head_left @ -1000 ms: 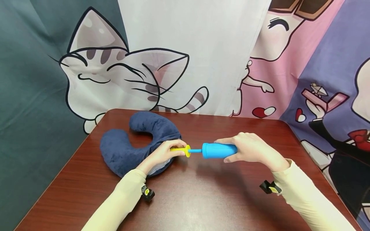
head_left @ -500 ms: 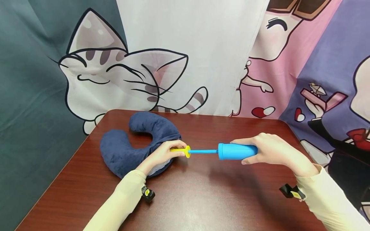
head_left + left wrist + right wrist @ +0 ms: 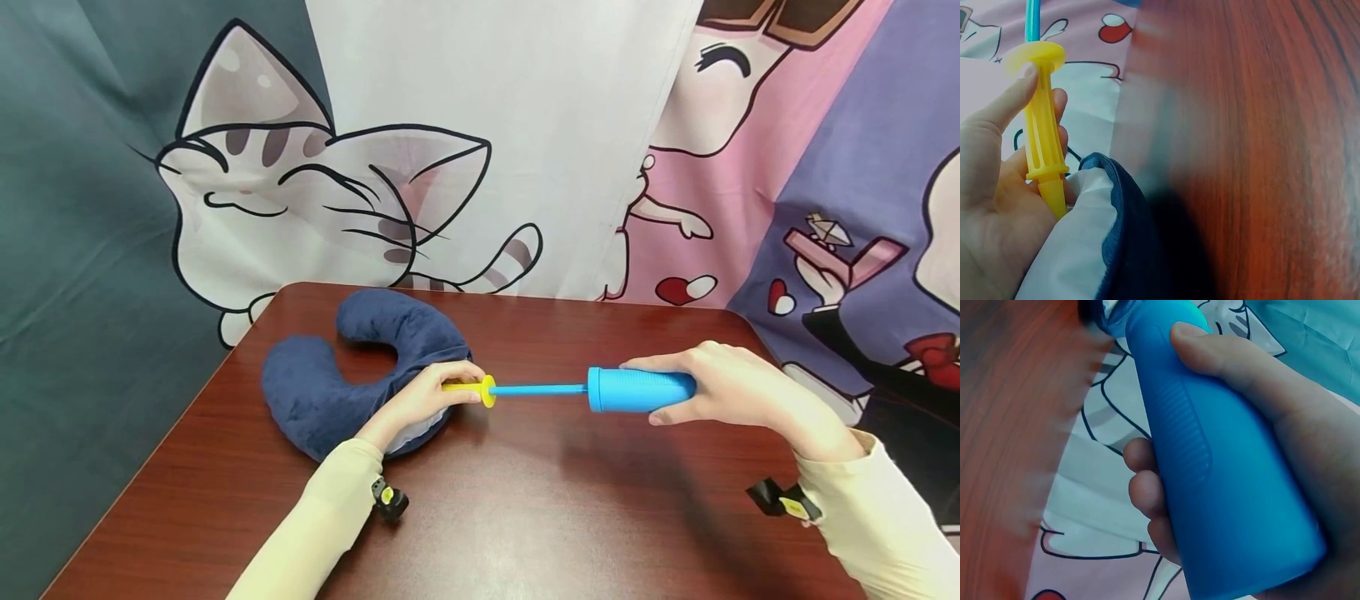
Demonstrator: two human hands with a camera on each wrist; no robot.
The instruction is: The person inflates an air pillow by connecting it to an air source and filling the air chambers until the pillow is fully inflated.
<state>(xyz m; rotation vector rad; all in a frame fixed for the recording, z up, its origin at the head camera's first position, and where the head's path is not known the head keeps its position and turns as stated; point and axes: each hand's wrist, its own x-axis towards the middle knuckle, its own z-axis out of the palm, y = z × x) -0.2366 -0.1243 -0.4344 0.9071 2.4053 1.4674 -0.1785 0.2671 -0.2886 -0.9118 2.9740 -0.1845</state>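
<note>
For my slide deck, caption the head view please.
Left hand gripping a yellow stem by a navy pillow, right hand gripping a blue barrel, blue rod between.

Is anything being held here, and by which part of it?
Yes, a hand pump: the left grip holds its ribbed yellow end piece, the right grip its blue barrel.

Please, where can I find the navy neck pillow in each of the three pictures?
Head: the navy neck pillow, on the wooden table, left of centre, partly covered by the left hand.
Left wrist: the pillow, with white material showing, at the bottom, left of centre.
Right wrist: the pillow, only a small piece at the top edge, left of centre.
Shared landmark: the table's reddish-brown surface, visible in all three.
</note>
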